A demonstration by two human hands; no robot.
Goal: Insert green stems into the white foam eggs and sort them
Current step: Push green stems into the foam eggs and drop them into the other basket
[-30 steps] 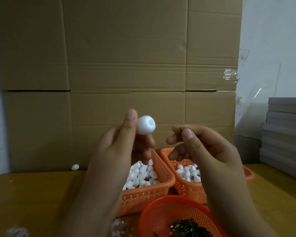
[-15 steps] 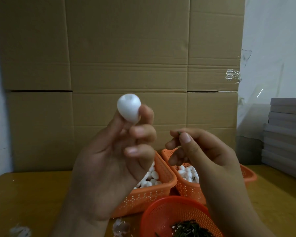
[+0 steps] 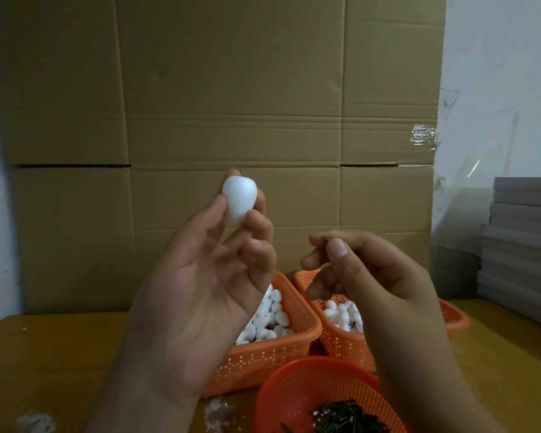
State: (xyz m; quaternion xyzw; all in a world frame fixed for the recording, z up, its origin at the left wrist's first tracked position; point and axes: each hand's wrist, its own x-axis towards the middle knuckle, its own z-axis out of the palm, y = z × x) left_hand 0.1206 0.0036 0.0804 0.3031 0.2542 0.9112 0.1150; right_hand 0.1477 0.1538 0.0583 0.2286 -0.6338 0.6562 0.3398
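Cardboard bkgd: L hand [image 3: 200, 295] pinches egg [image 3: 240, 200] upright; R hand [image 3: 372, 276] pinches stem [image 3: 326, 239]

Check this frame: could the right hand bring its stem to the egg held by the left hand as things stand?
Probably yes. The left hand holds the foam egg up in open air, and the right hand, pinching the green stem, sits apart beside it with nothing between.
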